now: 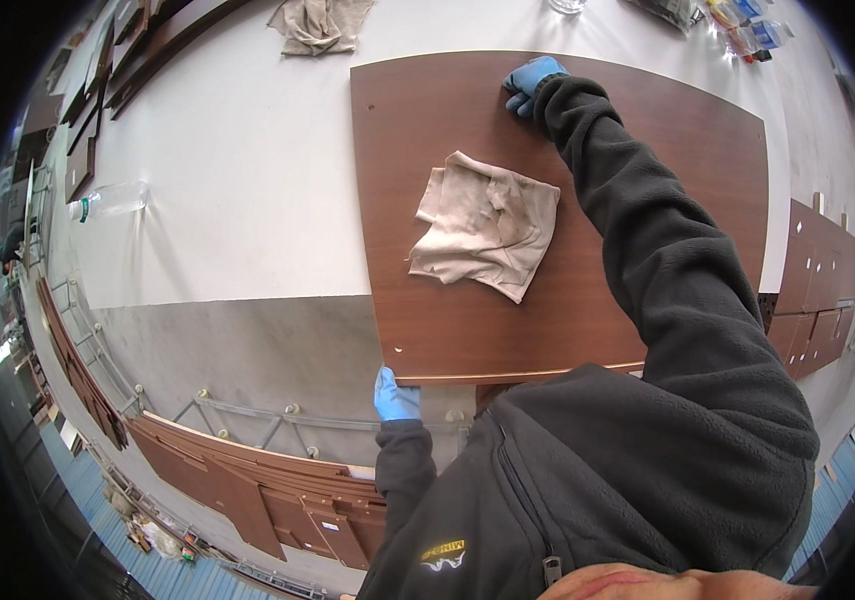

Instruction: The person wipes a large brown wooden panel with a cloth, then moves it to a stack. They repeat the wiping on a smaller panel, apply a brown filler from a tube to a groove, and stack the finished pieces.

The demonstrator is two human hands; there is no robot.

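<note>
Dark grey fleece jacket (638, 470) nearest cam, fills 5 to 6 o'clock; R sleeve (628, 200) runs up to 12.

Broad reddish-brown wood-look flat panel (573, 275) mid-view, over smooth white worktop (248, 200); near edge projects past it. Clock below = panel's, 12 away from wearer. Crumpled beige cloth (488, 230) lies on panel, just off centre twd 9, no hand on it.

R hand (533, 88), blue glove, at 12 by far edge; fingers bent, can't tell if clenched round anything or only resting. L hand (398, 396), blue glove, at 7–8, against near corner; one digit up by the edge, the others obscured, so grasp vs light touch can't tell.

Step (my read): panel handling/positioning, hands at opposite edges. Next move prob. calls for firm hold both ends if panel gets shifted; loose cloth could slide.

Hidden/cut off: panel underside & whatever bears near edge; part of R half under sleeve; near R corner behind jacket. Clear vessel (568, 5) beyond 12 cropped by frame. Clear bottles (756, 38) at 1–2 bunched, count unsure. Stacked brown boards (238, 480) at 8 warped by lens; rim blurs to black.
</note>
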